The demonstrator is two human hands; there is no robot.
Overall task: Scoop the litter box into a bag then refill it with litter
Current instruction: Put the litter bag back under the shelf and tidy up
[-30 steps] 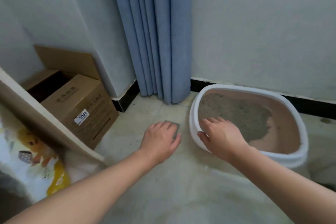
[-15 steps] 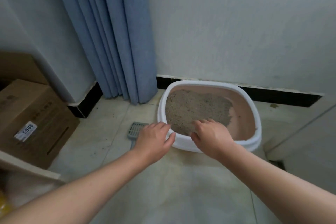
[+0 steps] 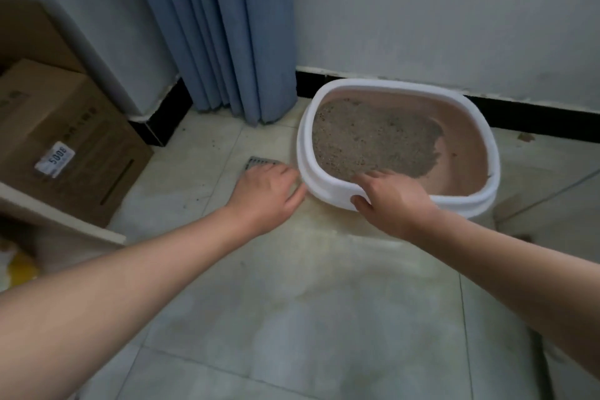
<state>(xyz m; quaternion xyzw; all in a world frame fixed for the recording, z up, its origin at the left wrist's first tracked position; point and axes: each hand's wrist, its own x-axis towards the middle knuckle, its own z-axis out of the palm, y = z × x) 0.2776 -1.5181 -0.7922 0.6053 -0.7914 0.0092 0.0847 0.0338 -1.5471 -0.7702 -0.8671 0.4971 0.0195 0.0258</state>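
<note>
The right hand is clamped on the near edge of the oval plastic litter box, which has a white rim and a pink inside. The thumb presses the outer white wall and the fingers hook over the rim into the tray, at about the box's six o'clock. That pinch looks meant to steady the tray or drag it away from the wall so scooping has room. The left hand lies palm down at the box's eight o'clock, just beside the wall, with its fingers stretched forward and loose rather than curled. It covers most of a grey slotted plastic scoop lying flat on the floor, and only the slotted end shows past the fingertips. Whether the palm touches the handle underneath cannot be told, but the hand seems placed to pick the tool up. Inside the box, the grey-brown granular litter is heaped toward nine o'clock, leaving bare pink floor from about two to five o'clock. The box stands on pale glossy floor tiles, its far side close to the black skirting of a light wall. A pleated blue curtain hangs at the box's eleven o'clock, and a brown cardboard carton with a white label stands well apart at nine o'clock. No bag is clearly in view, so scooping has probably not begun.
</note>
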